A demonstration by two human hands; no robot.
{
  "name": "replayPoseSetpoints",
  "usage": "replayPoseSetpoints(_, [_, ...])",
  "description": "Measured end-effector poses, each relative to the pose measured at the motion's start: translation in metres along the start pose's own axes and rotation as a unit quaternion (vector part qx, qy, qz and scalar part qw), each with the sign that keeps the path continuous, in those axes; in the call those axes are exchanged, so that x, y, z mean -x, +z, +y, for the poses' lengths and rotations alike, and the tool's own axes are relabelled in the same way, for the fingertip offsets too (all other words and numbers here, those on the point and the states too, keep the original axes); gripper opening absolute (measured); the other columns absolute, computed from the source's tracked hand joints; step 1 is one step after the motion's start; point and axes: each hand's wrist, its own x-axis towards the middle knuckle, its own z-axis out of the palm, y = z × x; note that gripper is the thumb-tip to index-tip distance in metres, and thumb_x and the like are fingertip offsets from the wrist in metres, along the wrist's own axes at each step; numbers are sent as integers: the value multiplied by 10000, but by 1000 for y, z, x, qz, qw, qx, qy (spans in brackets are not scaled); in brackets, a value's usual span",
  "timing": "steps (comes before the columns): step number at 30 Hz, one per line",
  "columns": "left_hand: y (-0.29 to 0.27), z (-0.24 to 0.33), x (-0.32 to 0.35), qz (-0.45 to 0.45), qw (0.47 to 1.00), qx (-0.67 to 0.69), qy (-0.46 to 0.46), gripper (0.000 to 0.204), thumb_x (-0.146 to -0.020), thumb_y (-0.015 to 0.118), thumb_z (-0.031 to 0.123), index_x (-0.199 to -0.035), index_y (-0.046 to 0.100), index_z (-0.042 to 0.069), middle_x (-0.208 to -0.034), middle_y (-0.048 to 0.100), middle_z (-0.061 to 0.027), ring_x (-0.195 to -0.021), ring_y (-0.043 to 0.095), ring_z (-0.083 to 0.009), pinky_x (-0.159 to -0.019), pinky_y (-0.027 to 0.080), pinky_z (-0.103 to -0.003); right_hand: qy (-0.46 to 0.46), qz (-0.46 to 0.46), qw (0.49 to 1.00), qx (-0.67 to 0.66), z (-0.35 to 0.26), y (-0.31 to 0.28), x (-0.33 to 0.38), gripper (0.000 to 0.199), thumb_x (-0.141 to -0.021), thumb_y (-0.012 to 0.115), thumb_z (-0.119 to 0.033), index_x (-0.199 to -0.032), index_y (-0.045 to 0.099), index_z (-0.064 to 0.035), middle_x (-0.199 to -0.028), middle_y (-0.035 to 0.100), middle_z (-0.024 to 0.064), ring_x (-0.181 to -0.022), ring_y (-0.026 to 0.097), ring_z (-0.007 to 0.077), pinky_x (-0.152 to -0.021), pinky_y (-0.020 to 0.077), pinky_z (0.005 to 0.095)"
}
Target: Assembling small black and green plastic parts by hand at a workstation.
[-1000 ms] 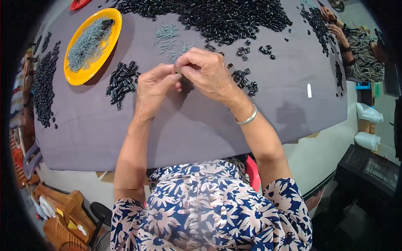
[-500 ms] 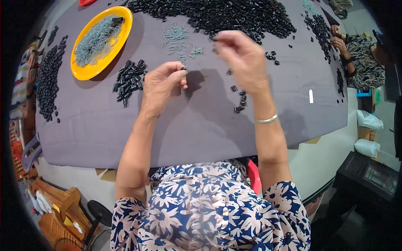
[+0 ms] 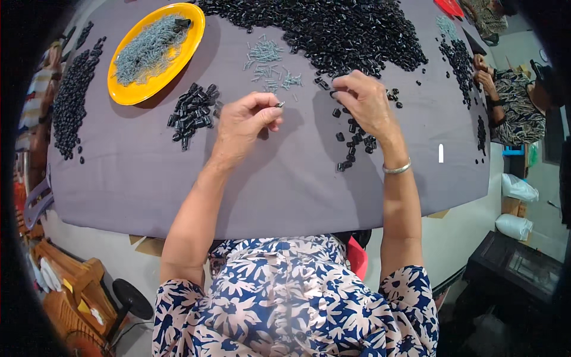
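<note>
My left hand (image 3: 247, 122) is closed in a pinch on a small screw (image 3: 281, 105), its silvery tip poking out past the thumb with something dark beside it. To the right, my right hand (image 3: 366, 101) pinches a small black plastic piece (image 3: 334, 93) at its fingertips, just above the tabletop. Loose black pieces (image 3: 355, 134) lie below that hand. Beyond my left hand are scattered grey screws (image 3: 266, 52). A pile of longer black cylindrical parts (image 3: 193, 112) sits left of my left hand.
A yellow plate (image 3: 128, 92) heaped with grey screws (image 3: 151, 47) stands at the far left. A large heap of black pieces (image 3: 351, 35) spreads along the back, and more black pieces (image 3: 74, 101) lie at the left edge. Another person (image 3: 517, 95) works at the right side of the table.
My right hand has moved slightly right and down, now over the loose black pieces. My left hand stays in its pinch, with a silvery tip now showing. The whole view has shifted a little.
</note>
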Motion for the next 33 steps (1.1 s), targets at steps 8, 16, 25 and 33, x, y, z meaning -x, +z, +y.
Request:
replayPoseSetpoints(8, [-2, 3, 1, -13, 999, 20, -21, 97, -883, 667, 85, -965, 673, 33, -806, 646, -15, -704, 614, -77, -643, 518, -220, 0, -89, 995, 36, 3, 4, -17, 131, -726, 613, -34, -849, 623, 10, -695, 574, 145, -623, 561, 276, -611, 457, 378])
replayPoseSetpoints(16, [-1, 0, -2, -18, 999, 29, -18, 133, -879, 684, 103, -988, 665, 28, -799, 646, -10, -681, 608, -67, -605, 499, -208, 46, -142, 986, 70, -11, -6, -16, 180, -706, 589, -30, -875, 624, 21, -673, 561, 143, -582, 550, 202, -566, 432, 328])
replayPoseSetpoints(25, [3, 3, 0, -3, 999, 42, -6, 128, -876, 678, 78, -985, 669, 13, -780, 638, -10, -675, 589, -60, -611, 489, -201, 126, 6, 915, -382, -55, 35, -6, 91, -863, 658, -23, -943, 691, 7, -825, 633, 0, -683, 555, 60, -623, 453, 202])
replayPoseSetpoints(33, [3, 1, 1, -10, 999, 31, 4, 157, -869, 692, 89, -1000, 667, 7, -786, 645, -13, -661, 589, -59, -593, 492, -201, 64, 63, 946, -310, -59, 51, 1, 98, -882, 644, 15, -970, 687, 14, -863, 629, 3, -731, 555, 55, -643, 446, 187])
